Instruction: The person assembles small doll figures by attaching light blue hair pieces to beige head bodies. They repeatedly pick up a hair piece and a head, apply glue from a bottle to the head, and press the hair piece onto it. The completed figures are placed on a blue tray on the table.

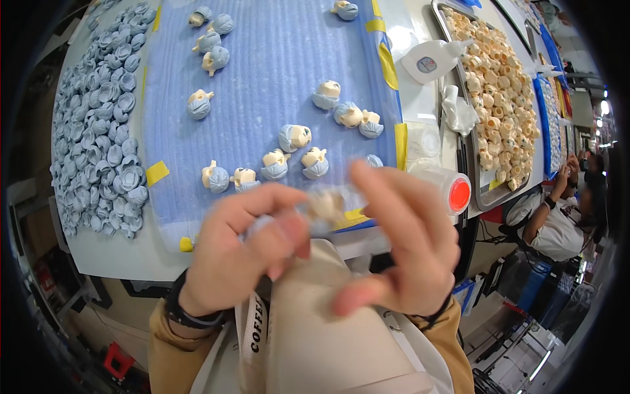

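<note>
Blurred doll head [325,205] above near edge of worktop [108,253], pinched at fingertips of left hand [244,241], nearer one; right hand [412,246] rightward, fingers spread; long axis unclear.

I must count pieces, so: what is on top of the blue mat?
The blue mat carries small blue-haired doll heads, plus yellow tape along its edges. Anything beneath the left hand and right hand is covered, so unseen.

Tan left sleeve [172,345], tan right sleeve [451,348]. Broad black band [186,312] at left wrist; thinner dark band [438,314] at right. Smooth cream front covering [335,328]; pale strap [251,354] alongside, dark lettering lengthwise.
</note>
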### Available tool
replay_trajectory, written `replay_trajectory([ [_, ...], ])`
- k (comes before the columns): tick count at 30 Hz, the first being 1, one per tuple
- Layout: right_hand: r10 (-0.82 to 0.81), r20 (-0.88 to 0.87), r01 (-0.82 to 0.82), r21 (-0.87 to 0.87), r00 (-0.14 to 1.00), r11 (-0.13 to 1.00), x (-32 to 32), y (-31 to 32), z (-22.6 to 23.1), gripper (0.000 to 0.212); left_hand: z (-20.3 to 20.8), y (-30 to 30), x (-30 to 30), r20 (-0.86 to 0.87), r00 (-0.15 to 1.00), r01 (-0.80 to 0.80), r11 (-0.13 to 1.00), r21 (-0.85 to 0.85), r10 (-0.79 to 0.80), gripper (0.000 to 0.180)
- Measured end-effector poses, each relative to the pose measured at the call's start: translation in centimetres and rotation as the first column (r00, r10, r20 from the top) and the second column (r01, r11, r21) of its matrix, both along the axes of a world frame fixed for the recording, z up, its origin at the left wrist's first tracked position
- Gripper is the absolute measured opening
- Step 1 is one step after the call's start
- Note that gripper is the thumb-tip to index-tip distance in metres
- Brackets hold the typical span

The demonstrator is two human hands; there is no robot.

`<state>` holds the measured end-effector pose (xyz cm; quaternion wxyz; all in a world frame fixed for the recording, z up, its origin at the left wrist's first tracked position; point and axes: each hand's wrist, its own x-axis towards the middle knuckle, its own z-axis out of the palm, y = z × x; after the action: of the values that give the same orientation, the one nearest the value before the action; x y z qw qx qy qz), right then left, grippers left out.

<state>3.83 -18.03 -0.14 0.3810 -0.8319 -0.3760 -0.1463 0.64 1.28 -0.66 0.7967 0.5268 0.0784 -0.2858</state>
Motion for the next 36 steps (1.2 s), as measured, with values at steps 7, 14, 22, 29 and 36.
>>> replay_trajectory([
  [7, -0.732, -0.115, 0.728, -0.082, 0.672, 0.681, -1.4, -10.0, 2.7, 0.037, 1.3, -0.2, 1.9, -0.032, 0.944, -0.328, 0.944, 0.036, 0.329, 0.052],
  [14, -0.775, -0.163, 0.568, -0.593, 0.610, 0.571, -0.1, -17.6, -1.8, 0.030, -0.5, 0.5, -0.6, -0.002, 0.883, -0.440, 0.825, -0.354, 0.470, 0.029],
  [22, -0.809, -0.015, 0.722, -0.441, 0.588, 0.533, 1.0, -17.5, -3.0, 0.023, -0.1, 0.7, -1.1, 0.039, 0.985, -0.160, 0.966, -0.202, 0.171, 0.037],
  [29, -0.764, -0.091, 0.651, -0.466, 0.639, 0.599, 1.1, -18.1, -3.4, 0.022, 0.0, -0.5, -1.2, 0.037, 0.977, -0.204, 0.970, -0.134, 0.211, 0.038],
  [36, -0.772, -0.070, 0.673, -0.445, 0.632, 0.591, 1.4, -16.3, -3.3, 0.025, 0.7, 0.2, -1.4, 0.128, 0.981, -0.150, 0.988, 0.034, 0.145, 0.041],
])
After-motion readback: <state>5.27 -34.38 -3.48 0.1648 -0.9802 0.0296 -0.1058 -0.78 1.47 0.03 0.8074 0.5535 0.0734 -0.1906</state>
